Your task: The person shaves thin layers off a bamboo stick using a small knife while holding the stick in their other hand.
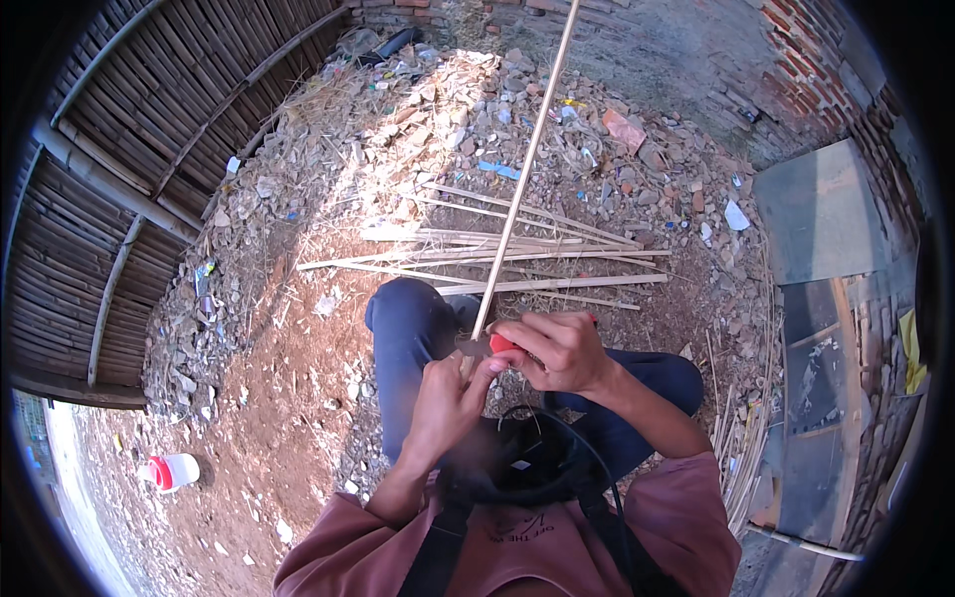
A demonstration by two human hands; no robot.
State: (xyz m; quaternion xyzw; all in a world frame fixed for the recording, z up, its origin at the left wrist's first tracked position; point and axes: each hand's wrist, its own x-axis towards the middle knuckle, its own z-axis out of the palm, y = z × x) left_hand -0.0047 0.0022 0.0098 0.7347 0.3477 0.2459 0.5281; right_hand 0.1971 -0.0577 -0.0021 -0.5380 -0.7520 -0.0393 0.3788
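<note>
I had the left hand point(446, 400) pinching the stick point(512, 209) at its near end, the right hand point(557, 348) gripping the knife point(502, 344); strips point(597, 283) lay beyond.

The left hand point(450, 400) was curled closed, with its thumb point(485, 372) up and leaning over toward the right hand point(562, 350). The right hand was shut tight too — its fingers point(538, 336) were bent and its knuckles faced up. The two hands were very close together (it was hard to see if they touched). The left forearm point(405, 486) came up from below — and the right forearm point(652, 413) slanted in from the right. Both forearms were bare.
</note>
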